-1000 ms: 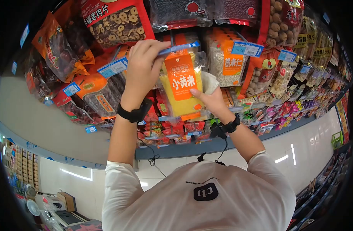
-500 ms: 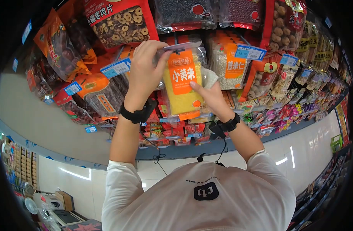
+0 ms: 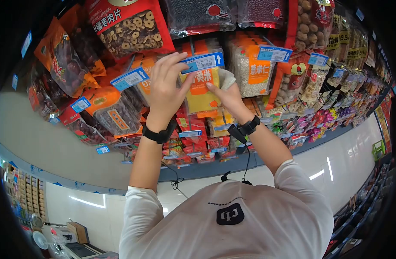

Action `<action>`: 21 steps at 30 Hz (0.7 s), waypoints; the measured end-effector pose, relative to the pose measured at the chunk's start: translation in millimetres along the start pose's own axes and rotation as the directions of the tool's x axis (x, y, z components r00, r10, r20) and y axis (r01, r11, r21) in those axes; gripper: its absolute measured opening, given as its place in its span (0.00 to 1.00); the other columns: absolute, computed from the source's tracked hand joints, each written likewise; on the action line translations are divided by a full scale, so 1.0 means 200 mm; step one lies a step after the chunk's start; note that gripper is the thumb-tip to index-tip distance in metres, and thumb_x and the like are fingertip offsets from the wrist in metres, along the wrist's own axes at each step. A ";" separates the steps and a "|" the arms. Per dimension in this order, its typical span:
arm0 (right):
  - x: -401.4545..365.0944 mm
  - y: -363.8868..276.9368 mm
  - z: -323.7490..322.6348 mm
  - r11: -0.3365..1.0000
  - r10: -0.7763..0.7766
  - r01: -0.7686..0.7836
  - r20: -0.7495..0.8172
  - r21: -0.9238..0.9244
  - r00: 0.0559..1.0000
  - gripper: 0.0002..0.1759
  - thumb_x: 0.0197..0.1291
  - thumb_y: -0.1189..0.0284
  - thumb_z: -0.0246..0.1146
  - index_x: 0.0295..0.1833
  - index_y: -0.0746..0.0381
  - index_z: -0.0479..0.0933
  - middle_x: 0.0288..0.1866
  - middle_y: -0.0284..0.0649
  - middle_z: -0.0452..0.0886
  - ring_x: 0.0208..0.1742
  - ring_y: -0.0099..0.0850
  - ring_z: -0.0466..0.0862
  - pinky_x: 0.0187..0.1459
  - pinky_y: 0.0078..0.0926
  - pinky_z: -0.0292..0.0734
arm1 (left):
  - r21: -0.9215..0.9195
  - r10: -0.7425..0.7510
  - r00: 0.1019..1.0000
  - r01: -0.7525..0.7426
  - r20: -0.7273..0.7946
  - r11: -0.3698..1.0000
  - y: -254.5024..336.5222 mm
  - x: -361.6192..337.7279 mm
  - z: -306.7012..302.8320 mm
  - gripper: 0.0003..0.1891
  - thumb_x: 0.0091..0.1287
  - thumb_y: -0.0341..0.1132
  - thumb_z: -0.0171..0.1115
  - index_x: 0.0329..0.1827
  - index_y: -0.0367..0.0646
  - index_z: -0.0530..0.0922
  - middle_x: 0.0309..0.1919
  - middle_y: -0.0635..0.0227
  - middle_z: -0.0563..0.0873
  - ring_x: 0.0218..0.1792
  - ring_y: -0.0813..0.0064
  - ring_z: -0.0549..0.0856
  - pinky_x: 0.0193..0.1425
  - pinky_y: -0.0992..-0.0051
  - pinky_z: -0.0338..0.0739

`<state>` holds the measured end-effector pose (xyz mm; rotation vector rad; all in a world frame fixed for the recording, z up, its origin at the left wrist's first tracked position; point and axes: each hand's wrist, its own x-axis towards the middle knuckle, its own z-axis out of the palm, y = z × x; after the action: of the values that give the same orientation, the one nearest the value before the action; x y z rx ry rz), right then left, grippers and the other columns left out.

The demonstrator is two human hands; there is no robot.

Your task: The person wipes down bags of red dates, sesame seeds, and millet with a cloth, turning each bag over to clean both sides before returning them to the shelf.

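A clear bag of yellow millet (image 3: 200,100) with an orange label hangs in the rack, its top hidden behind a blue-edged price tag (image 3: 205,63). My left hand (image 3: 168,84) has its fingers over the tag's left end, with the thumb just beneath. From the right, my right hand (image 3: 228,96) grips the millet bag, thumb on the front and other fingers hidden behind. A crumpled whitish cloth (image 3: 226,78) sticks up beside that thumb. Both wrists wear black straps.
Bags of white grain (image 3: 253,71) hang close on the right. To the left are packs of dark dates (image 3: 114,113) and a red bag of dried slices (image 3: 129,32). Another price tag (image 3: 130,79) juts out beside my left hand. Small packets fill the lower rows.
The price tag has swung down from its raised position and now faces me, covering the bag's top. The millet bag sits higher and further back, and my right hand has moved up with it.
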<state>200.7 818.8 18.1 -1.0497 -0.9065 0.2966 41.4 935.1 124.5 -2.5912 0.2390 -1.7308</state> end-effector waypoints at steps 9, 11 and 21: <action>-0.18 0.06 -0.08 0.957 0.031 -0.052 -0.077 -0.284 0.997 0.27 0.62 0.72 0.72 0.65 0.64 0.73 0.57 0.41 0.84 0.57 0.27 0.83 0.58 0.27 0.78 | 0.052 -0.036 0.998 0.033 0.049 0.998 0.08 0.08 0.02 0.25 0.55 0.33 0.76 0.57 0.44 0.81 0.54 0.66 0.82 0.57 0.59 0.78 0.62 0.60 0.71; -0.29 0.07 -0.11 0.906 -0.071 0.015 -0.118 -0.422 0.990 0.25 0.63 0.72 0.70 0.65 0.63 0.75 0.58 0.40 0.84 0.58 0.28 0.83 0.59 0.28 0.77 | 0.092 0.011 0.998 -0.017 0.063 0.996 0.06 0.08 0.01 0.24 0.55 0.34 0.75 0.57 0.46 0.81 0.53 0.68 0.82 0.56 0.61 0.78 0.61 0.60 0.71; -0.87 0.07 -0.34 0.900 -0.020 -0.139 -0.357 -0.414 0.934 0.20 0.68 0.76 0.65 0.63 0.68 0.76 0.59 0.41 0.84 0.58 0.28 0.82 0.60 0.27 0.76 | 0.004 0.061 0.984 -0.062 0.167 0.998 0.04 0.09 -0.04 0.22 0.59 0.37 0.73 0.57 0.45 0.81 0.50 0.67 0.82 0.53 0.61 0.79 0.59 0.61 0.71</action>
<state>146.9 678.2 -94.2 -1.4922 -0.6213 -0.0547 40.1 926.0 143.8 -2.6722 0.3023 -1.4814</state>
